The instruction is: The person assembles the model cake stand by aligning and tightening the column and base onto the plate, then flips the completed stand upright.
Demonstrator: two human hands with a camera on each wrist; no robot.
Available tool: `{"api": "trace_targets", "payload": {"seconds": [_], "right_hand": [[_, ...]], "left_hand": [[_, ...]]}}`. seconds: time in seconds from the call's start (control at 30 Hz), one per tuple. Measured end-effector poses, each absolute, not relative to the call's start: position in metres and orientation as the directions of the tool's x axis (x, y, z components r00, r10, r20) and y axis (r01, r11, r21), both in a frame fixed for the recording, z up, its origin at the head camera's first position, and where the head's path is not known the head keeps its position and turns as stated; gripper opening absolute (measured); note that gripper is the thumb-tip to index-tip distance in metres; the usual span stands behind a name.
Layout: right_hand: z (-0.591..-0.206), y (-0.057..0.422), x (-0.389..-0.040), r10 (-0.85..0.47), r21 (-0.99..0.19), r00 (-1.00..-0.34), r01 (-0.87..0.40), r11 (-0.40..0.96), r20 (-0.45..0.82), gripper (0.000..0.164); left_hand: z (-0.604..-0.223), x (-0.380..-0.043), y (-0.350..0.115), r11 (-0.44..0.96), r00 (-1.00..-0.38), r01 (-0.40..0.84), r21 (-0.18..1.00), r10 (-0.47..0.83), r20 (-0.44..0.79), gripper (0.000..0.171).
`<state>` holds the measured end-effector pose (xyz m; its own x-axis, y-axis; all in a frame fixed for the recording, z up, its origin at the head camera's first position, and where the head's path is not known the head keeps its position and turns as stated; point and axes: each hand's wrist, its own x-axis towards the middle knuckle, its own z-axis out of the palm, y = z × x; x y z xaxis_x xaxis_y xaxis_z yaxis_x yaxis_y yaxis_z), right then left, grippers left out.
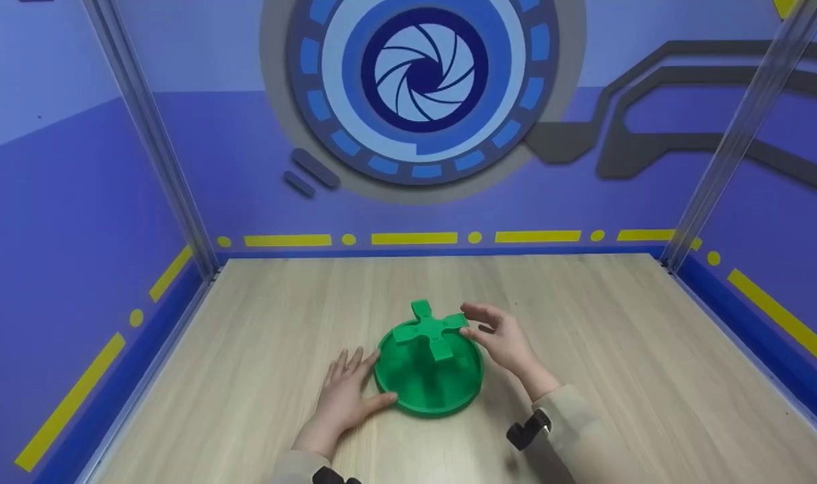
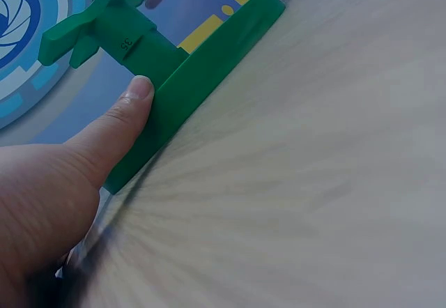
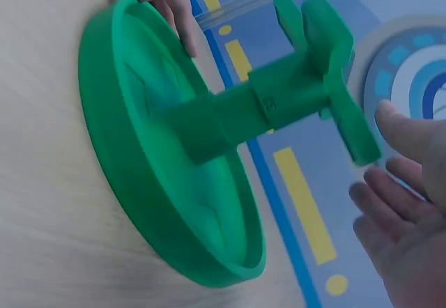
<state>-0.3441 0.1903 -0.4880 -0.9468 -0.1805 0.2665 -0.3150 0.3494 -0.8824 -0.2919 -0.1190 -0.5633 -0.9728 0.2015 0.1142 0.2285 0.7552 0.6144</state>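
Observation:
A green round base (image 1: 442,410) with a raised rim lies flat on the table. From its middle rises a green post (image 3: 233,113), topped by a green four-armed cross piece (image 1: 433,329). My left hand (image 1: 343,401) rests at the base's left side, its thumb against the rim and its fingers spread and fairly straight. Beside the right arm of the cross is my right hand (image 1: 506,339), fingers loosely bent around its end. In the right wrist view a small gap shows between those fingers and the cross; whether the thumb touches it is hard to tell.
The wooden table (image 1: 280,302) is bordered by blue printed panels (image 1: 213,168) at the back and sides. Metal posts (image 1: 152,134) stand at the back corners. A dark wrist device (image 1: 529,430) sits on the right forearm.

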Motion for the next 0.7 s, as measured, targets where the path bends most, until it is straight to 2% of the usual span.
{"api": "trace_targets", "payload": {"seconds": [0.23,0.7], "right_hand": [[-0.495,0.196,-0.356,-0.324,-0.903,-0.914,-0.336,0.268,0.243,0.047],[-0.498,0.203,-0.357,-0.375,-0.929,-0.905,-0.298,0.221,0.201,0.048]], "left_hand": [[-0.564,-0.293,-0.119,0.759,-0.973,0.229,0.610,0.199,0.118,0.097],[-0.564,-0.294,-0.119,0.755,-0.975,0.221,0.617,0.195,0.110,0.097]]}}
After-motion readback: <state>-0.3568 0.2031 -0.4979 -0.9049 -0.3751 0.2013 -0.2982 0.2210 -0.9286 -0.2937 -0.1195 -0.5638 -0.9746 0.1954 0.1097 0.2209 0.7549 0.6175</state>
